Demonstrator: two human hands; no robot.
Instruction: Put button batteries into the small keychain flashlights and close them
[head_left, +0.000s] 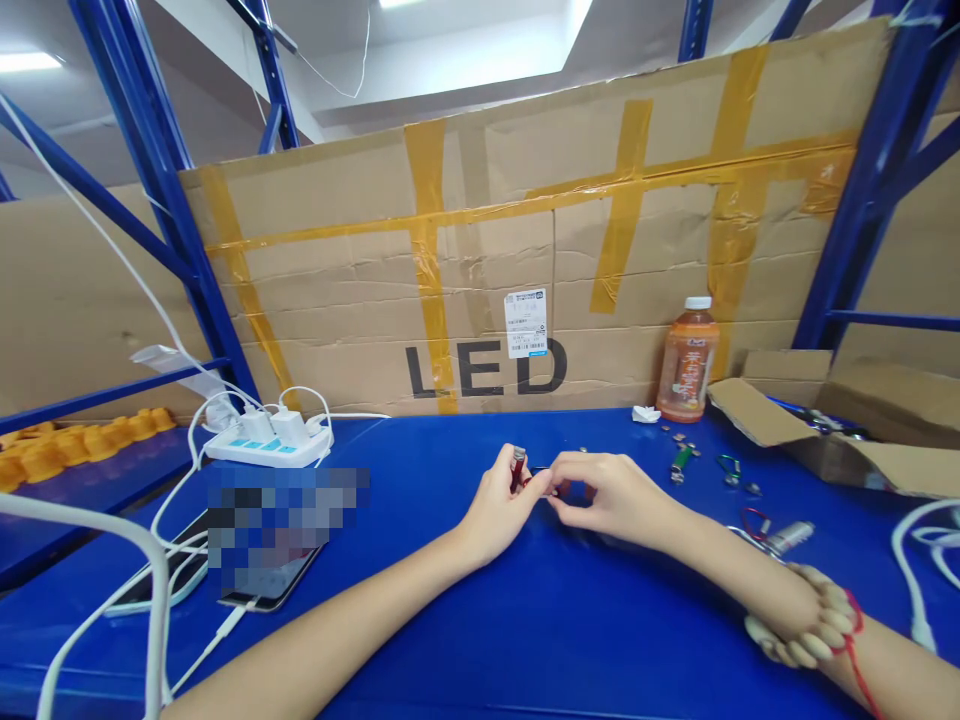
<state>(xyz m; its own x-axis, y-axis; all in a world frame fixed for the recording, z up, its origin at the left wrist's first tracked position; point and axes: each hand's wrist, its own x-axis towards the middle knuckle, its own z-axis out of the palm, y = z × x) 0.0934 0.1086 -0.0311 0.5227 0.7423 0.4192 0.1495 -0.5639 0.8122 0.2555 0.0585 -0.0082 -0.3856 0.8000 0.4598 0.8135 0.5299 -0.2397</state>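
Note:
My left hand (pixel 499 508) is closed around a small red mini flashlight (pixel 517 468) with a silver end, which stands up out of the fist. My right hand (pixel 619 495) meets it at the fingertips, thumb and index finger pinched together over a small dark part by the left thumb. Fingers hide most of that part, so its kind cannot be made out. To the right of the hands lie a green mini flashlight (pixel 682 460), a green carabiner clip (pixel 729 466), a red carabiner clip (pixel 755 522) and a silver mini flashlight (pixel 790 538).
An open cardboard box (pixel 862 465) with metal pieces inside stands at right, near an orange drink bottle (pixel 686 365). Small round pieces and a crumpled white scrap (pixel 646 414) lie nearby. At left are a power strip (pixel 262 447), white cables and a phone (pixel 281 580). Cardboard backs the blue table (pixel 480 640).

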